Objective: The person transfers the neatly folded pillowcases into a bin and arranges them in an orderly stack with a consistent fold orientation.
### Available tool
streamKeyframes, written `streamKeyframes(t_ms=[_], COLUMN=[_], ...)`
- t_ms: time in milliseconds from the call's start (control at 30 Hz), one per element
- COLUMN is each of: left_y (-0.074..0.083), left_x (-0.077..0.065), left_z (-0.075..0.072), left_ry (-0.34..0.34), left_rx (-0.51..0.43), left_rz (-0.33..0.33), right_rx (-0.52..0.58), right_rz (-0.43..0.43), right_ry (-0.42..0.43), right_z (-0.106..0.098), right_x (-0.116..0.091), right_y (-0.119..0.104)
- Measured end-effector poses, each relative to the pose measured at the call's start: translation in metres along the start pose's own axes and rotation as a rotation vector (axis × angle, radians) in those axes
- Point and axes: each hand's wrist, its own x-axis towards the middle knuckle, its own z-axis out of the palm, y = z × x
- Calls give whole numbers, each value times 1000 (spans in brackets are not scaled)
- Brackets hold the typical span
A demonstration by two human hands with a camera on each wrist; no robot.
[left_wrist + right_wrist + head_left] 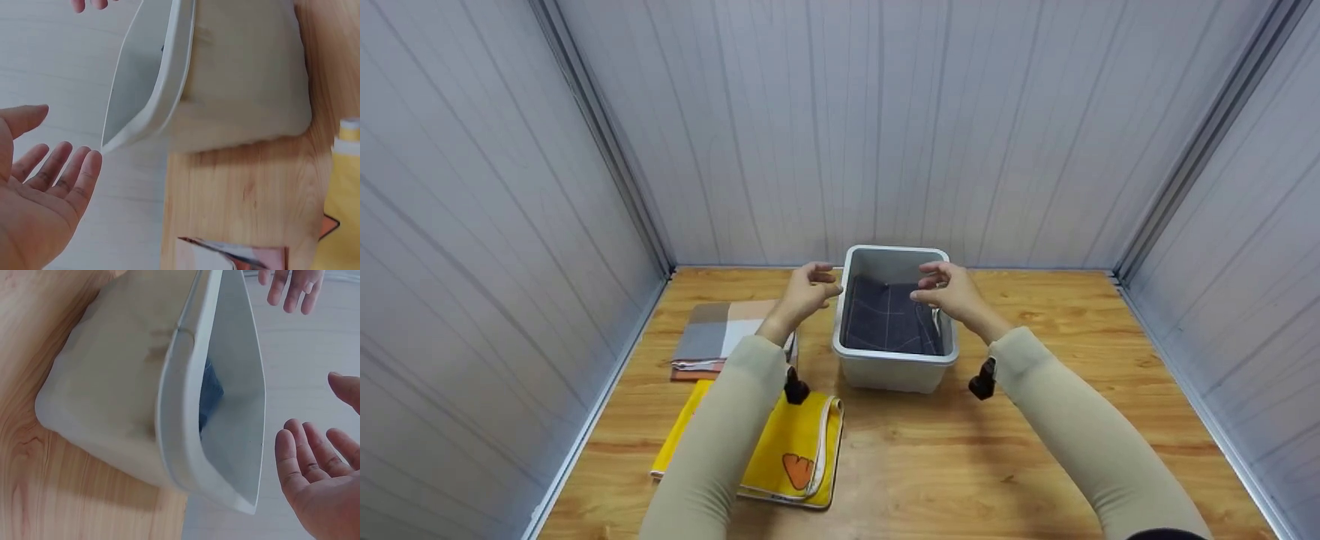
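Observation:
A light grey plastic bin [889, 371] stands near the back wall, with a dark navy folded cloth [885, 319] lying inside it. My left hand [808, 290] hovers at the bin's left rim, fingers loosely bent and holding nothing. Over the right rim, my right hand [949, 291] is raised the same way, its palm facing inward. Both wrist views show the fingers apart from each other, near the bin wall [242, 73]. In the right wrist view a blue corner of the cloth [211, 396] shows inside the bin.
Left of the bin lies a folded grey, white and peach checked cloth [709, 334]. In front of it is a folded yellow cloth [791, 442] with an orange carrot-like print, partly hidden by the left sleeve. Pale panel walls [780, 135] enclose the wooden table [960, 465].

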Motion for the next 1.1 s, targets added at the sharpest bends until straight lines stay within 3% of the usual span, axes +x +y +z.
streamKeyframes(t_ms=[800, 1100], left_y=[-19, -27], left_x=[-27, -37], left_z=[-50, -59], left_ry=[-65, -83], left_rx=[116, 144], left_rz=[-26, 2], right_rx=[-4, -22], right_rz=[-133, -188], right_ry=[-118, -187], right_z=[46, 64], right_x=[-15, -27], right_y=[-25, -39])
